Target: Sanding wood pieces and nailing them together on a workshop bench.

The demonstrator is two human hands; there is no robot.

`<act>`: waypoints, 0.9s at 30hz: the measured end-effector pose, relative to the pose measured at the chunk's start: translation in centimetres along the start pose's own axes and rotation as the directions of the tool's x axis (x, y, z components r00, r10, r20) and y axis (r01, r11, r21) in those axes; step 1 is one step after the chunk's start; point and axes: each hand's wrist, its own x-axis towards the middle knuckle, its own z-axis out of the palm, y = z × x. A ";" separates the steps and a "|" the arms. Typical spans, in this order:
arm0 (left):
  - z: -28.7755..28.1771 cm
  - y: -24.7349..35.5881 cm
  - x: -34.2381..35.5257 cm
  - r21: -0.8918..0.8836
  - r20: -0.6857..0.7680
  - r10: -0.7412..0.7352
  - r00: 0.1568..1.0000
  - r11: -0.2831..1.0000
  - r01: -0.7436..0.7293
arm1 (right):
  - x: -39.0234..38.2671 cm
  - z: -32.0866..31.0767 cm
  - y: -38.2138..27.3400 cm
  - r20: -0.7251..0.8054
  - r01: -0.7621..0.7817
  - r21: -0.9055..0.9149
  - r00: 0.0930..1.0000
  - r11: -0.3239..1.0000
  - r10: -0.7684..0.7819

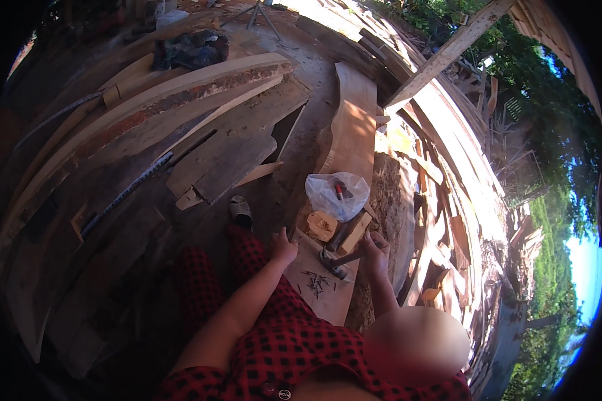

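Observation:
My right hand (376,252) grips the handle of a claw hammer (332,264), whose dark metal head lies over the wide plank (356,110) in front of me. At the plank's left edge is my left hand (284,246), fingers closed together; whatever they may hold is too small to make out. A loose scatter of nails (319,284) lies on the plank just nearer to me than the hammer head. Beyond the hammer sit a pale wooden block (356,232) and a rough chunk of wood (322,225). A clear plastic bag (328,194) with a red-and-dark item inside lies behind them.
Long boards and slabs (174,100) lie across the ground on the left, with a dark crumpled bundle (190,49) on top. My shoe (241,210) rests near them. A slanted wooden post (448,55) rises at the right, beside piled scrap wood (448,220).

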 end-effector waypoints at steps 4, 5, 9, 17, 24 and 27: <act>2.3 -4.9 2.5 -0.220 0.198 -0.434 0.879 0.854 0.472 | 0.8 1.1 -0.5 0.060 -0.021 -0.029 0.998 0.999 0.023; 2.6 -4.8 2.6 -0.255 0.351 -0.428 0.833 0.812 0.525 | 0.8 0.9 -0.3 0.099 -0.006 -0.073 0.995 0.997 0.013; 3.2 -3.8 2.1 -0.167 0.366 -0.354 0.861 0.885 0.435 | 0.5 1.9 0.6 0.120 -0.059 -0.223 0.989 0.973 0.088; 1.6 -2.9 2.4 0.018 0.312 -0.266 0.912 0.961 0.275 | 3.9 5.1 1.3 0.154 -0.032 -0.184 0.986 0.982 0.061; 1.0 -3.1 1.7 -0.017 0.495 -0.386 0.778 0.891 0.453 | 5.0 9.3 1.5 0.260 0.002 -0.167 0.965 0.986 0.042; 0.7 -3.1 0.8 -0.009 0.522 -0.319 0.791 0.926 0.379 | 5.0 9.5 2.2 0.332 0.052 -0.249 0.943 0.967 0.035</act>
